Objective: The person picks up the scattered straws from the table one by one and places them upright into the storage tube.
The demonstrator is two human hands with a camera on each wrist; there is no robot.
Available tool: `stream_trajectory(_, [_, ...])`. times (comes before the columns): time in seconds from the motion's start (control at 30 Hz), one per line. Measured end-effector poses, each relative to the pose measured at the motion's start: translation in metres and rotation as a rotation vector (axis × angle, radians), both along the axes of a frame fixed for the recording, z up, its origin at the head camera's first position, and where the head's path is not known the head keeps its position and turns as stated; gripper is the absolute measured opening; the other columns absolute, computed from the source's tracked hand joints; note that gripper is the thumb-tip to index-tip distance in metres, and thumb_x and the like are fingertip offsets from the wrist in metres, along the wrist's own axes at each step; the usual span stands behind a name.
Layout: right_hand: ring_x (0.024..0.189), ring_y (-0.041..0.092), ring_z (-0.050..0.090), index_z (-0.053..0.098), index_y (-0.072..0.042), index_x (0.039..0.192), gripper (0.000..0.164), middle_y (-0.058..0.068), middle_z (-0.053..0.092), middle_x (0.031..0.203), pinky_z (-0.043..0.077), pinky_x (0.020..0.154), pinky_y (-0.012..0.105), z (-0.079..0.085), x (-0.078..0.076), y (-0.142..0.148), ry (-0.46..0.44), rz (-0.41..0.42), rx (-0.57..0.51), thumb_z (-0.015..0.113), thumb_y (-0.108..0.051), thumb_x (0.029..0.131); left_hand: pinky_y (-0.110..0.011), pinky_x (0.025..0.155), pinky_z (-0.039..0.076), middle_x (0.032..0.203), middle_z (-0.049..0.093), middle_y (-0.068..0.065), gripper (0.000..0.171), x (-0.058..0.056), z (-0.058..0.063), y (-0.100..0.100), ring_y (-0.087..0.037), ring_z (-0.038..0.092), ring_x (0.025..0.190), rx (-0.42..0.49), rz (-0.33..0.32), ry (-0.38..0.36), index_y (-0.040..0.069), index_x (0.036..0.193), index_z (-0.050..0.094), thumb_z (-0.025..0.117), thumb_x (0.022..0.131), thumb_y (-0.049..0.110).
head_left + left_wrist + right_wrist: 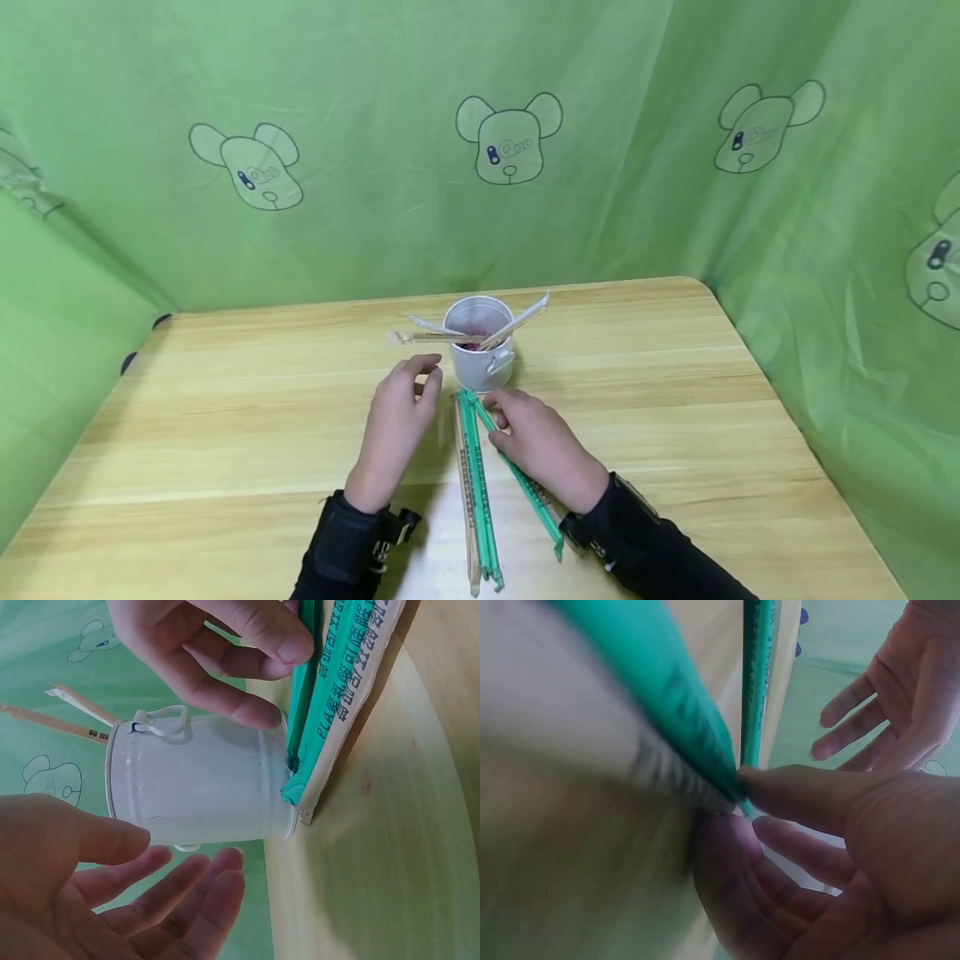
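My right hand (540, 437) pinches the far end of a green paper-wrapped straw (534, 496) between thumb and finger. A pale wrapped straw (562, 720) runs along that green one, its end close by the same fingertips. To the left of the white bucket (468, 362), my left hand (397, 412) hovers with relaxed fingers and holds nothing. In front of the bucket lie more green wrapped straws (480, 492), with a pale brown one (463, 500) along their left side; their far ends reach the bucket's base.
Several wrapped straws lean out of the bucket, including a white one (528, 317) to the right and a brownish one (431, 337) to the left. The bucket stands near the far edge of the wooden table (225, 433). Behind it hangs a green curtain (375, 233) with bear-face prints.
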State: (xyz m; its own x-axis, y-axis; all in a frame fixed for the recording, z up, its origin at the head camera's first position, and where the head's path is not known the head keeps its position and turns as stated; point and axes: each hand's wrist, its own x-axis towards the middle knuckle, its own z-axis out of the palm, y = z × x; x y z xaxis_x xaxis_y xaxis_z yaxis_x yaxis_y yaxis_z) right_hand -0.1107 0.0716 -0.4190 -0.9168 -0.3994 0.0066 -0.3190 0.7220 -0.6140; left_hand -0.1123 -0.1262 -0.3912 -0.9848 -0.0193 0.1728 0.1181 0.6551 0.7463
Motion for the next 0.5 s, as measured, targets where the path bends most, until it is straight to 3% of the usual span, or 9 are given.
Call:
stream_trajectory(0.23, [0.078, 0.019, 0.053, 0.064, 0.005, 0.136, 0.046, 0.001, 0.054, 0.084, 0.045, 0.067, 0.035, 0.002, -0.002, 0.0, -0.005, -0.004, -0.001, 0.073, 0.003, 0.091, -0.043, 0.076, 0.061, 0.128, 0.071, -0.016, 0.03, 0.0, -0.003, 0.0, -0.03, 0.073, 0.094, -0.011, -0.016, -0.063, 0.0, 0.135, 0.069, 0.061, 0.108, 0.012])
stream_trajectory(0.5, [0.082, 0.017, 0.053, 0.06, 0.001, 0.143, 0.046, 0.0, 0.056, 0.091, 0.047, 0.073, 0.036, 0.013, -0.006, 0.006, -0.075, 0.035, -0.053, 0.068, 0.003, 0.097, -0.039, 0.07, 0.059, 0.121, 0.074, -0.017, 0.029, 0.002, -0.004, -0.001, -0.028, 0.072, 0.089, -0.057, -0.021, -0.126, -0.001, 0.131, 0.071, 0.061, 0.108, 0.013])
